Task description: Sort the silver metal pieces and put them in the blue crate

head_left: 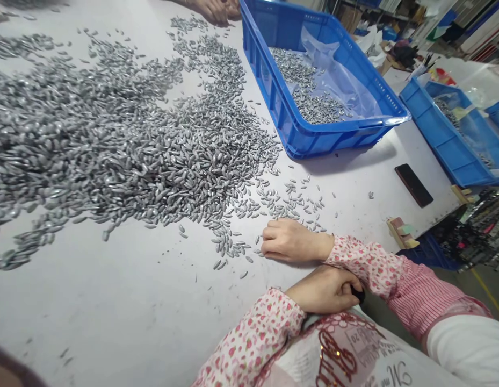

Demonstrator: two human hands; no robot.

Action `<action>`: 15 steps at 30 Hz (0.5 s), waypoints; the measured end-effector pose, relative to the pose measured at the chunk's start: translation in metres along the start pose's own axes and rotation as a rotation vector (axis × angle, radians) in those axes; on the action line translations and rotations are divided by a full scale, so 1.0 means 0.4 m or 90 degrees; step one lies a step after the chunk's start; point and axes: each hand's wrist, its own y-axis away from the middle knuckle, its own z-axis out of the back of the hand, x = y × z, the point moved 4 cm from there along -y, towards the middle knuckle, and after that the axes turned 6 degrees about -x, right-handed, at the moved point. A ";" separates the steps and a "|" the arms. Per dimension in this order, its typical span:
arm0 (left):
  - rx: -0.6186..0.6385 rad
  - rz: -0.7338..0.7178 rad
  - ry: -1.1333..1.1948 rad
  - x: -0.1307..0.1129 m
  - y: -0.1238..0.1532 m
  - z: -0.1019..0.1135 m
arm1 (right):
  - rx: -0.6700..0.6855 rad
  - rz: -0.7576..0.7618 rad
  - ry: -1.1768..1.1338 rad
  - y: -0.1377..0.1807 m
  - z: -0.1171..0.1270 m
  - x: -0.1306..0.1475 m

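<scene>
My right hand (293, 240) rests on the white table with its fingers curled and close together. It lies beside a loose scatter of small grey, spindle-shaped pieces (229, 242); whether any is under its fingertips is hidden. Nearer my body, my left hand (324, 290) is closed around a small black object (357, 294), mostly covered by the fingers. The left wrist crosses just below the right forearm. A broad heap of the same shiny grey pieces (152, 156) spreads over the table to the left.
A blue plastic crate (287, 129) with a clear liner and more grey pieces stands behind the heap. Toward the right lie a phone (413, 185), a small wooden block (402, 232) and another blue crate (438, 123). Another person's hand (212, 9) is at the far edge.
</scene>
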 end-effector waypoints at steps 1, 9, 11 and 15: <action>0.000 -0.002 0.001 0.000 0.000 0.000 | 0.001 0.005 0.007 -0.001 0.000 0.001; 0.009 0.008 -0.013 -0.006 0.006 0.004 | 0.017 0.018 0.020 -0.013 -0.010 0.013; 0.016 0.023 -0.020 -0.004 0.008 0.005 | 0.014 0.022 0.038 -0.018 -0.013 0.017; 0.018 0.038 -0.018 -0.001 0.012 0.007 | 0.013 0.026 0.057 -0.021 -0.013 0.019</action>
